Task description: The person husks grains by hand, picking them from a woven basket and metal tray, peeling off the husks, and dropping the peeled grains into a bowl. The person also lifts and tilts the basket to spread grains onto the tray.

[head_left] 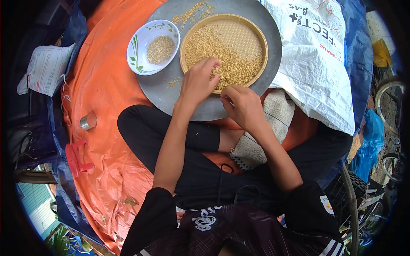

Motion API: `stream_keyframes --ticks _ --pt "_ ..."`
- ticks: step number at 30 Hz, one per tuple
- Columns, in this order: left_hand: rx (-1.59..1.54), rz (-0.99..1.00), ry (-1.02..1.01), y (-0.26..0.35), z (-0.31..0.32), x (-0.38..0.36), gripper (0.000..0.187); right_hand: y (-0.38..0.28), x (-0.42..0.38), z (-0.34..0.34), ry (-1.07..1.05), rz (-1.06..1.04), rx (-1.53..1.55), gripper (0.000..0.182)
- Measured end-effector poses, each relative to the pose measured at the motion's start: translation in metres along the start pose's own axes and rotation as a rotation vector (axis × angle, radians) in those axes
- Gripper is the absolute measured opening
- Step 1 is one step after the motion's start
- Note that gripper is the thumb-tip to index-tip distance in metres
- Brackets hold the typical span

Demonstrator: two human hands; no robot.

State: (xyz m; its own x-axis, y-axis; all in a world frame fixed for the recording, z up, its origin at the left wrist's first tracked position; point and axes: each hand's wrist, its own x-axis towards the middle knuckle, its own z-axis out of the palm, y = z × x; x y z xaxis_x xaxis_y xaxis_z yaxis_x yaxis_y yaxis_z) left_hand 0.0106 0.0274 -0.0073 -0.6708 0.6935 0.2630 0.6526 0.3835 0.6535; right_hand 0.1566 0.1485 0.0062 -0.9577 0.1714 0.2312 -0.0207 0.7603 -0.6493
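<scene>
A round woven bamboo tray (264, 51) holds a spread of golden unhusked rice grains (209, 47), with part of its weave bare at the upper right. Over the lower left of the grain is my left hand (198, 81), its fingers bent and a gap showing between thumb and forefinger. My right hand (244, 106) is at the near rim, fingers curled in toward the thumb; what they hold, if anything, is hidden. To the left, a white bowl with a green leaf pattern (137, 53) contains a small heap of paler grains (161, 50).
Tray and bowl stand on a round grey metal platter (153, 91) with loose grains on it. A white printed sack (314, 81) lies to the right, a folded cloth (252, 145) by my legs. On the orange tarp (106, 170) are a tin can (89, 121) and a red plastic object (77, 158).
</scene>
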Motion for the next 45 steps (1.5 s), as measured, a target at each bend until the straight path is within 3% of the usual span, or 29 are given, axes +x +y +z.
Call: stream_keyframes --ticks 2,6,21,27,31,34,39,45 --pt "0.086 0.183 -0.038 -0.002 0.015 -0.003 0.026 0.001 0.002 -0.005 0.007 0.017 0.013 0.011" --pt "-0.069 0.022 -0.111 -0.002 0.018 -0.002 0.022 0.003 0.004 -0.011 0.011 0.050 0.051 0.011" --pt "-0.503 -0.295 0.011 0.011 0.002 0.000 0.022 0.014 0.010 -0.023 0.130 0.161 0.116 0.009" --pt "-0.599 -0.300 0.156 0.021 0.000 0.001 0.037 0.013 0.011 -0.025 0.170 0.218 0.207 0.009" --pt "-0.864 -0.316 0.126 0.025 0.004 -0.002 0.048 0.016 0.010 -0.019 0.239 0.232 0.301 0.010" --pt "-1.016 -0.334 0.130 0.035 0.006 -0.006 0.052 0.017 0.010 -0.014 0.179 0.481 0.702 0.016" --pt "-1.143 -0.279 0.120 0.041 0.021 -0.010 0.053 0.016 0.011 -0.023 0.053 0.553 1.135 0.025" --pt "-0.753 -0.118 0.133 0.042 0.022 -0.008 0.037 0.019 0.010 -0.018 0.081 0.580 1.221 0.020"
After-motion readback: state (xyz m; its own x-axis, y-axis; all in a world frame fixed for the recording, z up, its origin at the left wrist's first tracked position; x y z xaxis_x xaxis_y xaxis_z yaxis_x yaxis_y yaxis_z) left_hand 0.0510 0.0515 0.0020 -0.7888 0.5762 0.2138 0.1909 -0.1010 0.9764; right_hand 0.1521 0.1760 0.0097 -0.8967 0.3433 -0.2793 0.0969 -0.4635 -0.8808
